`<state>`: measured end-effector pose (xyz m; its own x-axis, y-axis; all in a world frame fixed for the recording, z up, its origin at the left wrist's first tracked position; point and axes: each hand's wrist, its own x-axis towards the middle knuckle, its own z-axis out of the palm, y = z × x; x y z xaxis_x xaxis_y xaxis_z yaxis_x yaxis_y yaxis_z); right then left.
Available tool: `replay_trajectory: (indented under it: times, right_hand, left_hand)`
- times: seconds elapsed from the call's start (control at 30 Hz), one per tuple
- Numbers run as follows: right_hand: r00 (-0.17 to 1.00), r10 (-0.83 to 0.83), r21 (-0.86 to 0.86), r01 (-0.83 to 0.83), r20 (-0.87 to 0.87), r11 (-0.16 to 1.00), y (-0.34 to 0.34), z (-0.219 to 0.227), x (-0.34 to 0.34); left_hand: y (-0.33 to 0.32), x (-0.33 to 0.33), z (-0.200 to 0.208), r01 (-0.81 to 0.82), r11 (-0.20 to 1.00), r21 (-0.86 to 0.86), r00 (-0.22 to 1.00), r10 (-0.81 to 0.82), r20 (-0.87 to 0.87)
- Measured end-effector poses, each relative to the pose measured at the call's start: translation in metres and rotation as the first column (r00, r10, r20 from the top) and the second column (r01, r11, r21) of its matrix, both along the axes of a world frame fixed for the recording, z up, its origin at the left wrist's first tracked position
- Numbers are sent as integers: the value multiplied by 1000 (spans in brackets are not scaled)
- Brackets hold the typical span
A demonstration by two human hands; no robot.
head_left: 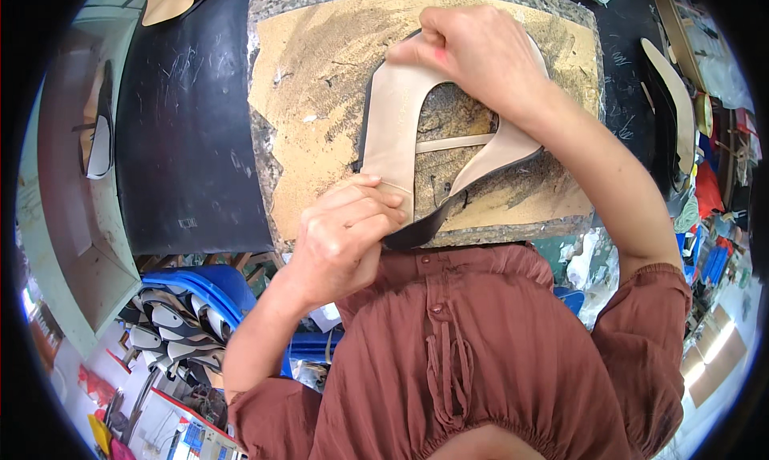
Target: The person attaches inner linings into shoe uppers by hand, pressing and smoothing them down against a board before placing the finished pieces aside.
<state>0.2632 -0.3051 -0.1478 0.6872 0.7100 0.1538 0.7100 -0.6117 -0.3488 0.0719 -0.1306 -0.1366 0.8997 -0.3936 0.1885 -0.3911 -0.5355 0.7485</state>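
Observation:
A beige shoe upper [392, 124] with a dark underside lies curved like an arch on a worn tan work sheet [308, 108]. A thin beige strip [455, 143] spans its opening. My left hand [340, 228] grips the near left end of the upper, fingertips on top along its edge; the thumb is hidden. At the far curve, my right hand [489, 56] is closed with bent fingers, its thumb side pressed on the upper. The palm covers part of the piece. Near my left fingers, the upper's tail [420, 228] turns up and shows its black side.
The sheet rests on a speckled slab [268, 28] on a black tabletop [188, 140]. Left stands a pale metal trough [80, 220] with a shoe piece inside. A blue bin [196, 288] holds several uppers below. Another curved upper [673, 100] lies at the right.

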Motion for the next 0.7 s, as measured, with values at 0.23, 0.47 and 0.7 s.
replay_trajectory:
  times: [0.23,0.47,0.7]
  right_hand:
    - [972,224,29,-227,75,974,16,-2,-27]
    - [999,20,-52,-22,-35,998,14,1,-5]
    - [751,581,234,-532,-313,814,-32,38,-70]
  left_hand:
    - [-1,1,-5,-109,986,-129,988,93,-120]
    - [-1,4,29,65,991,-114,976,-87,-197]
    - [17,6,65,11,877,481,983,-97,154]
